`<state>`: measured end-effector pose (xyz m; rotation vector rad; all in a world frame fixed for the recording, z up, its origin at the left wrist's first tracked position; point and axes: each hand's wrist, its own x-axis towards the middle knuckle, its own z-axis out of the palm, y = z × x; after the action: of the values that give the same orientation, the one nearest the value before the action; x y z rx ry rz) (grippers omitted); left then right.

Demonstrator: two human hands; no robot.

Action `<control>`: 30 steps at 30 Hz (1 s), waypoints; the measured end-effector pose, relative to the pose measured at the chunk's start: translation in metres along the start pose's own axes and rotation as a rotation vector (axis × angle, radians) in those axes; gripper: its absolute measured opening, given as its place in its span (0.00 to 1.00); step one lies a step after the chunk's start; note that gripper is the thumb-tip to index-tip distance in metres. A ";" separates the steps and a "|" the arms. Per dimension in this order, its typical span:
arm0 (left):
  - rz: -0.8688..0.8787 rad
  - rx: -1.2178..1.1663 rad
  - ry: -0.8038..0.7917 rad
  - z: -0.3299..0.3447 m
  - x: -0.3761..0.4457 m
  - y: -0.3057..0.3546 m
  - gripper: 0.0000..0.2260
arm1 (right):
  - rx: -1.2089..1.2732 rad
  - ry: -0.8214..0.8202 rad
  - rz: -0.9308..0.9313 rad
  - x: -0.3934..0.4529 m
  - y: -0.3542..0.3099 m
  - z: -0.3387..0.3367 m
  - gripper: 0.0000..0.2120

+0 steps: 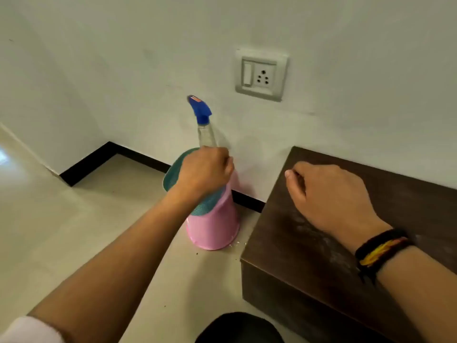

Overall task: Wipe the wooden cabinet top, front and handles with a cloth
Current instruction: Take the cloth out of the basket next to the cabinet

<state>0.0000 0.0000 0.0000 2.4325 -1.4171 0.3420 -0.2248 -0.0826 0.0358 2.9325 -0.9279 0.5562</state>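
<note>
A dark wooden cabinet (309, 256) stands low against the wall at the right, its top dusty with pale smears. My right hand (329, 196) hovers over the cabinet top with its fingers curled and nothing in it. My left hand (205, 172) is closed around the body of a clear spray bottle (206, 134) with a blue trigger head. The bottle stands on an upturned pink bucket (215, 229) left of the cabinet. A teal cloth (173, 174) lies over the bucket's top, under my left hand.
A white switch and socket plate (262, 75) is on the wall above the cabinet. Black skirting (99, 159) runs along the wall base. Crumbs lie on the pale tiled floor (74, 231) beside the bucket. My dark-clad knee (239, 328) shows at the bottom.
</note>
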 end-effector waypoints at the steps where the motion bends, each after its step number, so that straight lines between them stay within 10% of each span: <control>1: -0.070 0.052 -0.043 -0.001 0.003 -0.018 0.13 | -0.002 -0.008 -0.004 0.002 -0.003 0.006 0.17; 9: -0.357 -0.069 -0.510 0.050 0.020 -0.093 0.06 | -0.093 -0.043 -0.042 0.009 -0.021 0.022 0.17; 30: -0.623 -0.511 -0.093 0.035 0.027 -0.091 0.05 | -0.109 -0.061 -0.034 0.004 -0.022 -0.001 0.15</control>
<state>0.0941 0.0073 -0.0356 2.3050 -0.6009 -0.2515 -0.2099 -0.0669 0.0404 2.8766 -0.8815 0.4038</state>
